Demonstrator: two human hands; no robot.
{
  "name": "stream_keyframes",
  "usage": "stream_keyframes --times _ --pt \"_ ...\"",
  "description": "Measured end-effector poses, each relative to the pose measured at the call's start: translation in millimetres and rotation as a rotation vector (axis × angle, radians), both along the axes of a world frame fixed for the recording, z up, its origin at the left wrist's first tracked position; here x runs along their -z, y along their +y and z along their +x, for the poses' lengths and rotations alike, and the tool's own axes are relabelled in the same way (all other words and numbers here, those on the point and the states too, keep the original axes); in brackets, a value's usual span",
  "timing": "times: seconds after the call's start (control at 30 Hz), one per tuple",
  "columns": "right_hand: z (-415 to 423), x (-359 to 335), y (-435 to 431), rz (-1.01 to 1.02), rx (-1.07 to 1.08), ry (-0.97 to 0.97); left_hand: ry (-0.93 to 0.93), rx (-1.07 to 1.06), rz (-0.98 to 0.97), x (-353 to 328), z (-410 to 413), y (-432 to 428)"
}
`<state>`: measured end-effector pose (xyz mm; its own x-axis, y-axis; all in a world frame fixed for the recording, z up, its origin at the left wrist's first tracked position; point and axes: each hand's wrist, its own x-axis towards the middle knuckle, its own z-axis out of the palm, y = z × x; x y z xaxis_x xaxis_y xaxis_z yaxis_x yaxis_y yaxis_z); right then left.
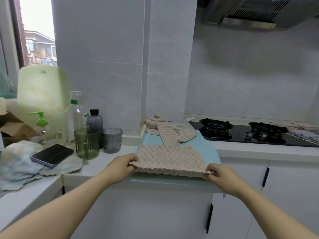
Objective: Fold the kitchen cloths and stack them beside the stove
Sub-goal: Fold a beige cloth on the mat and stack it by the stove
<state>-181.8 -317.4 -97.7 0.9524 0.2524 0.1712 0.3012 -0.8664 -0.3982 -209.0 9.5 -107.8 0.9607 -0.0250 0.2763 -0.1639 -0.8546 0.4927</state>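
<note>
Pinching both near corners of the beige bubble-textured cloth (170,158): left hand (124,163) on the left corner, right hand (219,173) on the right, thumbs on top, fingers curled under. The near edge is lifted and the rest lies on a pale blue smooth cloth (208,147) spread on the white countertop (250,150), just left of the black glass gas stove (241,133).

Risks from here:
- The blue cloth overhangs the counter front. Friction from the beige one could drag it forward and off the edge if the fold is pulled toward the person.
- A crumpled beige heap (156,122) sits at the back by the wall, with a strip running down to the held piece (same cloth or a second one, cannot tell). Lifting may tug it along and skew the fold.
- The grip is at the corners only, so the middle will probably sag and the edges misalign.
- The far right flap lies close to the stove's left burner (215,125), so a wide swing could land fabric on it.
- A ribbed green plastic cup (87,144) and a grey glass tumbler (112,140) stand near the left elbow's path.
</note>
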Motion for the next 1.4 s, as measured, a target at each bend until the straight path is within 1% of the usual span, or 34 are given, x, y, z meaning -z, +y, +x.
stream_keyframes --times 0.2,0.4,0.5,0.6,0.7,0.83,0.9,1.13,1.2,1.27,1.4 --pt "-24 -10 2 0.036 -0.036 -0.015 -0.063 -0.066 -0.032 -7 -23 3" --pt "-48 -6 0 0.135 -0.042 -0.081 -0.086 -0.054 -0.166 -7 -45 -1" --pt "-56 0 -5 0.15 -0.041 -0.053 -0.095 -0.056 -0.137 -7 -53 -3" --pt "-57 0 -11 0.199 0.005 -0.108 -0.089 -0.075 -0.121 -8 -53 -5" --pt "-48 -2 -12 0.319 0.075 -0.16 -0.099 -0.086 -0.144 -12 -47 -7" --pt "-27 -7 -5 0.52 0.137 -0.147 -0.112 -0.13 -0.182 -15 -24 -6" --pt "-11 -11 -1 0.603 0.162 -0.147 -0.108 -0.169 -0.232 -17 -5 -6" --pt "64 -7 18 0.714 0.248 -0.116 -0.113 -0.322 -0.419 -15 68 -7" --pt "82 0 23 0.706 0.257 -0.101 -0.085 -0.352 -0.413 -9 88 -5" --pt "99 10 26 0.701 0.269 -0.076 -0.065 -0.372 -0.367 -2 105 -2" --pt "133 23 29 0.685 0.292 -0.036 -0.092 -0.391 -0.273 10 133 2"
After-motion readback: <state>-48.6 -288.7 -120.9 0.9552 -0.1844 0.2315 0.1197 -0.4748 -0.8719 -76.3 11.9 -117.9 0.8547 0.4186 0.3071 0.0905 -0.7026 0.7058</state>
